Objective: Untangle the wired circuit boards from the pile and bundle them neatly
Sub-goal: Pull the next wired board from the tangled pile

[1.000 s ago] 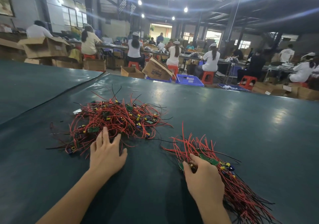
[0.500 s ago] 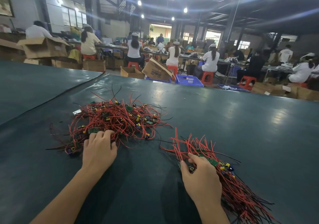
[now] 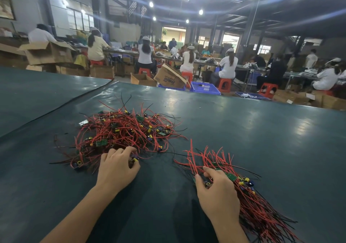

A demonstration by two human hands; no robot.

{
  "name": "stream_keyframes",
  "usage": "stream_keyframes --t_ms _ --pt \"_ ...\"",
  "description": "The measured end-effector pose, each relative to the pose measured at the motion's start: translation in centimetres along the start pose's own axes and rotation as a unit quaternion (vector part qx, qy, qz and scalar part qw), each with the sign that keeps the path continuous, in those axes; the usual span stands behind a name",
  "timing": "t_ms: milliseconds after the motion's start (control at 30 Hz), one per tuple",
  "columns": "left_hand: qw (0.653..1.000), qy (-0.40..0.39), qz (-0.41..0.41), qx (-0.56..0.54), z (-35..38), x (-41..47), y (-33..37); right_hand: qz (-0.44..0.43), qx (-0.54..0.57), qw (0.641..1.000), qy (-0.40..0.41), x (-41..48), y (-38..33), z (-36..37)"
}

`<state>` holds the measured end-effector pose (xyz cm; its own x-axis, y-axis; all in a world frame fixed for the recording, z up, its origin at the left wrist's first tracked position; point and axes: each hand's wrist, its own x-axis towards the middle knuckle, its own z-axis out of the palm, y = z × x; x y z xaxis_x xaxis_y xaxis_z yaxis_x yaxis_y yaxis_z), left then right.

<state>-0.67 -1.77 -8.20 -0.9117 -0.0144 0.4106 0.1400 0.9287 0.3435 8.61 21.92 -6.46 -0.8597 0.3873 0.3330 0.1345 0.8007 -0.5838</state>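
Factory assembly hall: capped workers (image 3: 188,58) on red stools (image 3: 224,84) along long benches, open cardboard boxes (image 3: 47,52), blue crates (image 3: 205,88), steel roof beams, big green tabletop (image 3: 243,139).

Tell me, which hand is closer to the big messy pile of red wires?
Left. The left hand grips the near edge of the messy pile; the right hand is apart from it, holding the neat bundle.
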Motion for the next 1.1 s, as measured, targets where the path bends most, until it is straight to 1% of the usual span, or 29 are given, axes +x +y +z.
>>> stream_keyframes --t_ms 133,267,333,400,467,533,600,700,900,967,1033,1100 --pt "0.996 0.033 0.073 -0.032 0.3 -0.7 1.5 -0.003 0.011 1.000 0.004 0.1 0.1 0.1" --pt "0.977 0.104 0.176 -0.060 0.1 -1.5 3.4 -0.029 0.035 0.998 0.031 0.1 0.0 0.3" --pt "0.960 0.127 0.238 -0.079 -0.1 -2.0 4.5 -0.066 0.081 0.993 0.051 0.1 -0.1 0.4" --pt "0.936 0.150 0.304 -0.093 -0.2 -2.6 5.5 -0.099 0.150 0.982 0.050 0.1 -0.4 0.6" --pt "0.911 0.167 0.361 -0.106 -0.2 -3.1 6.5 -0.094 0.235 0.967 0.014 -0.1 -0.8 0.6" --pt "0.892 0.167 0.401 -0.127 -0.3 -3.7 7.2 -0.067 0.303 0.950 -0.038 -0.2 -1.2 0.6" --pt "0.883 0.157 0.418 -0.142 -0.4 -3.9 7.6 -0.036 0.356 0.931 -0.072 -0.2 -1.5 0.6" --pt "0.880 0.141 0.428 -0.149 -0.7 -3.9 7.5 -0.006 0.412 0.908 -0.074 0.2 -1.5 0.4" --pt "0.877 0.111 0.444 -0.147 -0.1 -4.1 7.3 -0.020 0.414 0.902 -0.120 0.1 -1.3 0.7" --pt "0.882 0.109 0.434 -0.146 0.0 -4.0 7.2 -0.012 0.426 0.897 -0.118 0.1 -1.3 0.8" --pt "0.889 0.112 0.417 -0.149 -0.1 -3.9 7.1 -0.003 0.442 0.892 -0.096 0.2 -1.3 0.7" --pt "0.898 0.114 0.397 -0.155 -0.3 -3.9 7.1 0.003 0.443 0.894 -0.070 0.3 -1.1 0.8"
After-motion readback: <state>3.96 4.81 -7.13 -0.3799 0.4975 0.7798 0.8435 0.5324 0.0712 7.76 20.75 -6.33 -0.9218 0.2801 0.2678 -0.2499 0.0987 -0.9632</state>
